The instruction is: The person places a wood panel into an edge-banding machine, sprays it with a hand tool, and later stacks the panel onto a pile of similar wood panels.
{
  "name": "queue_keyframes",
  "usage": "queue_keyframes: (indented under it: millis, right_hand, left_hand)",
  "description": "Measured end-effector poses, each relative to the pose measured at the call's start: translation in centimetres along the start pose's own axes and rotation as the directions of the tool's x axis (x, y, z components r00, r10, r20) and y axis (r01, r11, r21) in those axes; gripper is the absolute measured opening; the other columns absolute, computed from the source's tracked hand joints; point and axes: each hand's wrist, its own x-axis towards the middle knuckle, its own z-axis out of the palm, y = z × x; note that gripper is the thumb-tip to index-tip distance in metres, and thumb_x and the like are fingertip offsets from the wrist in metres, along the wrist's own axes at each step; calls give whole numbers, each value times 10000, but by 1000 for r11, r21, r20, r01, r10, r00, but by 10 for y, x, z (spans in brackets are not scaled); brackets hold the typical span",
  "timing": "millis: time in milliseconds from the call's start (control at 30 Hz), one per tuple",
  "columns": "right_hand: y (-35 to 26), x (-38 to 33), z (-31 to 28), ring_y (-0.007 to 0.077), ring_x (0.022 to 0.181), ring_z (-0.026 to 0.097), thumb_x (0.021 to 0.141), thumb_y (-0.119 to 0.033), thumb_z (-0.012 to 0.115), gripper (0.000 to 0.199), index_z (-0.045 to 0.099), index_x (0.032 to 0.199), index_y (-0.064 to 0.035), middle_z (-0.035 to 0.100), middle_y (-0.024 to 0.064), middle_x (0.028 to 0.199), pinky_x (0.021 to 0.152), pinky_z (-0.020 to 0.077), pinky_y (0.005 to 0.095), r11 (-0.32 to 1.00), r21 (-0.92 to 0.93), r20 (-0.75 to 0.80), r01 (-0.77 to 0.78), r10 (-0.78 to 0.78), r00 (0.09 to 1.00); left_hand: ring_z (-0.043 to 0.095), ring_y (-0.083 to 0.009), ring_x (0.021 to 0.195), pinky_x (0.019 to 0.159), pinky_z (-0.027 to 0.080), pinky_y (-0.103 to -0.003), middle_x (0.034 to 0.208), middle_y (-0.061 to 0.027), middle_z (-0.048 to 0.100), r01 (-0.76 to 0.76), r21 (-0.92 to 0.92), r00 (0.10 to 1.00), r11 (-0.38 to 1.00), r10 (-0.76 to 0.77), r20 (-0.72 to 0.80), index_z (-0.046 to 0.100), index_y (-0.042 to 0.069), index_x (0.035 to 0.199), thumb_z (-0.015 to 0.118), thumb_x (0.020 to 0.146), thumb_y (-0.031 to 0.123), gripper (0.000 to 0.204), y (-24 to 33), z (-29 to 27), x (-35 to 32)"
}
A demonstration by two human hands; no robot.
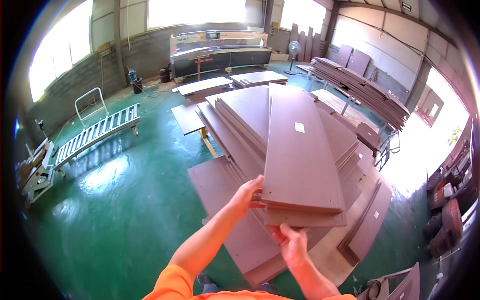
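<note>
In front of me lies a small stack of long brown boards (304,160), with a white label on the top one and small holes near its near corners. The lowest board sticks out a little at the near end. My left hand (246,196) is closed on the stack's left edge near the close corner, its fingers partly hidden by the boards. At the near end, my right hand (292,244) pinches the protruding board, thumb on the edge and fingers mostly hidden underneath. More brown boards (240,120) lie fanned out under and beside this stack.
A large brown panel (225,200) lies low at the left. Loose labelled boards (370,222) rest at the right. Behind stand a long machine (220,55), a fan (294,48) and a tall board pile (357,90). A roller conveyor (97,135) stands on the green floor at left.
</note>
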Motion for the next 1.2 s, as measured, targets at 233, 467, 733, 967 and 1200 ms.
queue_keyframes:
  millis: [233, 467, 733, 967, 1200]
  right_hand:
    - [184, -1, 56, 189, 881, 649, 881, -53, 571, 251, 590, 1118, 26, 674, 140, 985, 788, 535, 312, 909, -350, 369, 226, -88, 925]
    - [175, 64, 74, 238, 1055, 581, 899, -524, 498, 576, 539, 1253, -71, 629, 101, 1143, 903, 447, 398, 991, 124, 112, 52, -66, 992]
    - [101, 189, 219, 276, 1160, 457, 846, -571, 540, 729, 438, 1340, -43, 481, 88, 1289, 973, 383, 428, 809, 406, -228, 425, -361, 904]
    - [162, 327, 316, 289, 1116, 485, 796, -456, 520, 645, 474, 1258, -8, 510, 113, 1224, 910, 401, 428, 830, 376, -242, 413, -342, 908]
    - [211, 498, 475, 282, 1073, 514, 738, -397, 535, 651, 466, 1266, -23, 529, 113, 1191, 867, 434, 420, 865, 386, -26, 321, -337, 941]
  left_hand:
    - [643, -197, 910, 821, 508, -344, 1010, -95, 662, 79, 45, 986, 996, -85, 142, 599, -13, 1127, 691, 810, 176, 381, 69, -149, -61]
    - [655, -185, 905, 814, 534, -343, 1048, -82, 670, 174, 339, 966, 924, -228, 124, 583, 12, 1231, 693, 798, 153, 469, 199, -339, -77]
    - [603, -149, 1011, 880, 486, -291, 1154, -85, 642, 183, 648, 935, 739, -334, 117, 515, 2, 1327, 739, 769, 174, 626, 321, -504, -57]
    - [571, -179, 1077, 885, 483, -315, 1233, -108, 601, 121, 796, 954, 593, -291, 72, 442, 26, 1389, 798, 702, 285, 816, 403, -640, -7]
    - [593, -224, 1054, 886, 482, -340, 1175, -149, 625, 248, 888, 966, 388, -167, -197, 495, 38, 1340, 773, 706, 445, 803, 496, -771, 39]
